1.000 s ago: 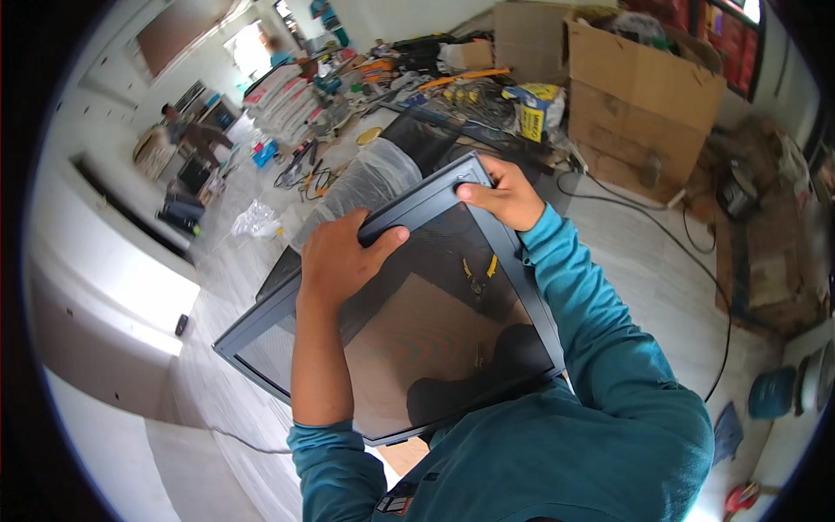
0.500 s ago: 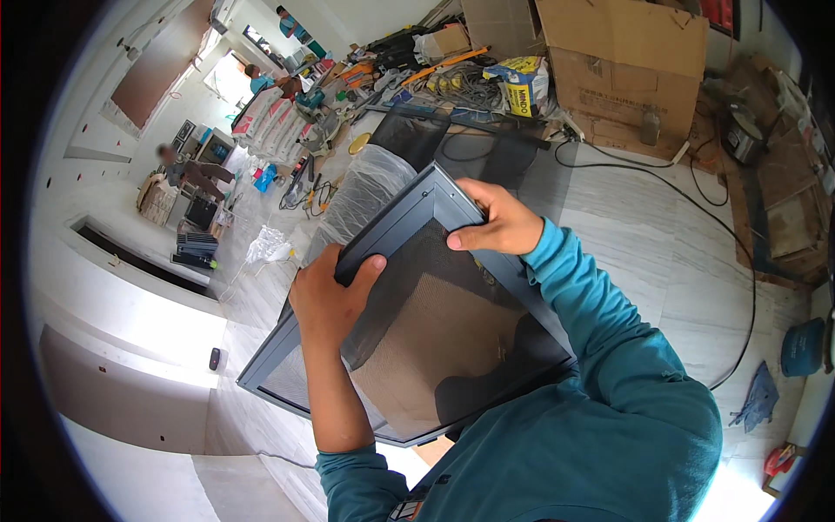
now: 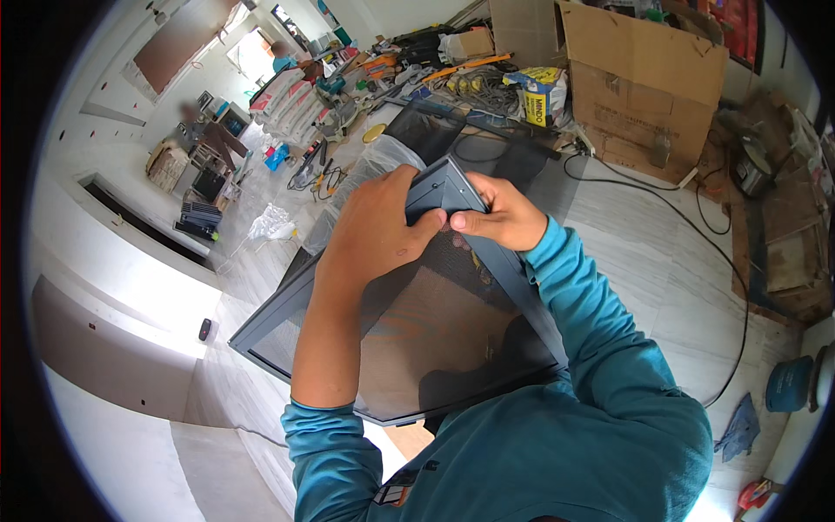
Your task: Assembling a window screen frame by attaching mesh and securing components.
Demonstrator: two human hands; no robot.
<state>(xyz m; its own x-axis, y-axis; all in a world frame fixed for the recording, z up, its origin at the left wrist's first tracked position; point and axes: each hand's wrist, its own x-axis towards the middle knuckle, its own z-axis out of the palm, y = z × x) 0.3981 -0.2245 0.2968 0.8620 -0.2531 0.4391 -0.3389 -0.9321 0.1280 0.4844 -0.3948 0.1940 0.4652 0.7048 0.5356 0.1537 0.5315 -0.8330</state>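
Observation:
A dark grey metal-framed mesh screen (image 3: pixel 444 322) is held up in front of my body, tilted with one corner pointing away from me. Near that far corner, my left hand (image 3: pixel 370 217) wraps over the left frame bar, its thumb on the inner edge. My right hand (image 3: pixel 500 213) grips the right bar just beside the corner, thumb on the near face and fingers behind. The two thumb tips almost meet under the mitred joint. Most of the fingers are hidden behind the frame.
Beyond the screen, dark mesh panels (image 3: pixel 426 126) lie on the pale tiled floor. A large cardboard box (image 3: pixel 639 96) stands at the far right, and a black cable (image 3: pixel 739 261) curves across the tiles. Tools, sacks (image 3: pixel 287 104) and coiled wire fill the back. Another person (image 3: pixel 213 135) is far left.
My left hand has slid up along the frame bar to the corner, close to my right hand. My right hand keeps its grip. The view has shifted slightly.

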